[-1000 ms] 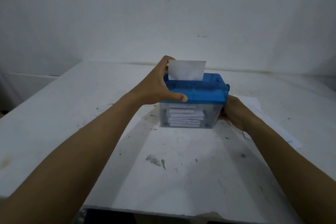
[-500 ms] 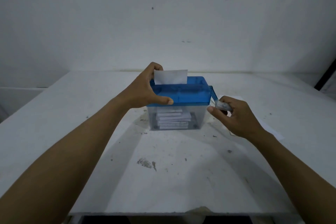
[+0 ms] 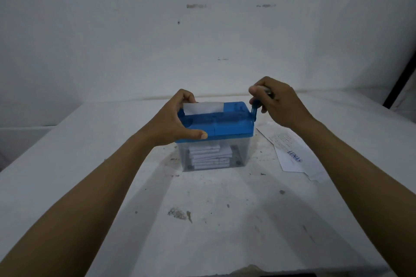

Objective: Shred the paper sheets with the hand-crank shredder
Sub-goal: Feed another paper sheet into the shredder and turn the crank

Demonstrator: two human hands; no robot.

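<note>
A person's left hand (image 3: 171, 121) grips the left end of a hand-crank shredder (image 3: 216, 126), thumb pressed along the near edge of its blue lid (image 3: 225, 128) and fingers curled over the far side. The right hand (image 3: 279, 103) is clenched around the crank handle (image 3: 266, 91), raised above the shredder's right end on a blue crank arm (image 3: 254, 111). The shredder stands on a stained white table (image 3: 202, 220), toward its far edge and about midway between its left and right edges. A white paper sheet (image 3: 203, 107) stands upright in the slot on top of the lid, only a low band of it showing, its left end just beside the fingertips of the left hand. Under the translucent blue lid, the clear bin (image 3: 242, 153) holds a stack of flat white paper strips (image 3: 209, 156) piled up against its near wall. No brand or label can be made out on the shredder itself. On the table to the right of the bin, near the right edge, lie overlapping loose sheets (image 3: 290, 153) set at an angle. The top one bears blue letters that appear to read "LUNAS", with fainter print above that is too small to read. A scuffed white wall (image 3: 202, 40) rises behind the table's far edge.
</note>
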